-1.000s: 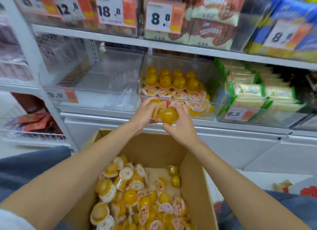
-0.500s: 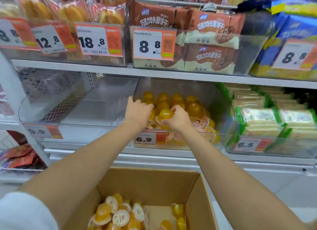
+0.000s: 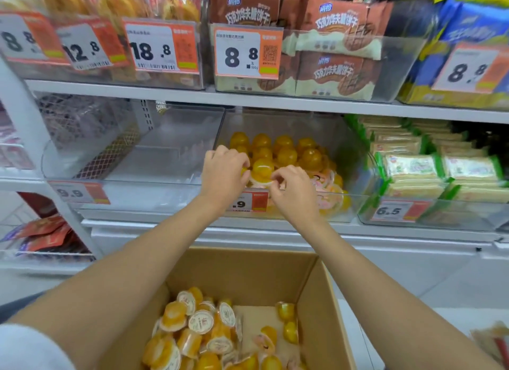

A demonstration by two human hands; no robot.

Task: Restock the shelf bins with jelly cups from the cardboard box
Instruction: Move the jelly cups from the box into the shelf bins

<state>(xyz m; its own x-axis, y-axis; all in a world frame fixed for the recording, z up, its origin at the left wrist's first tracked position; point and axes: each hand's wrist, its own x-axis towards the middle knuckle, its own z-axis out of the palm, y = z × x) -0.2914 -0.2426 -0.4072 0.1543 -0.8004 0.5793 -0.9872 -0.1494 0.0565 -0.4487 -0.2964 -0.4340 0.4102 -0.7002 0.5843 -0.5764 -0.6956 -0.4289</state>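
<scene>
**Both hands on one jelly cup at the shelf bin**

Head view: the left hand [image 3: 224, 174] and the right hand [image 3: 296, 190] reach far forward to the near left corner of a clear shelf bin [image 3: 355, 197] on the middle shelf. Between them sits a single jelly cup [image 3: 263, 171], orange dome up and pale lid down, resting on the pile of stocked cups [image 3: 297, 152] just behind the bin's front wall. The left hand's fingers are curled round the cup's left side. The right hand's fingers are bent, their tips pinching the cup's lower rim on the right. The stocked cups stand in rows toward the far wall, with others lying on their sides at the near right. A price tag [image 3: 253, 201] on the bin's front is partly hidden by the left wrist.

Near the person, below both forearms, stands the open cardboard box [image 3: 248, 273], with loose jelly cups [image 3: 198, 323] heaped on its left side and a few apart on the right. Left of the stocked bin is a second clear bin [image 3: 132, 182]. To the right lie green-edged packets [image 3: 413, 168], and brown biscuit packs [image 3: 330, 66] fill the shelf above.
</scene>
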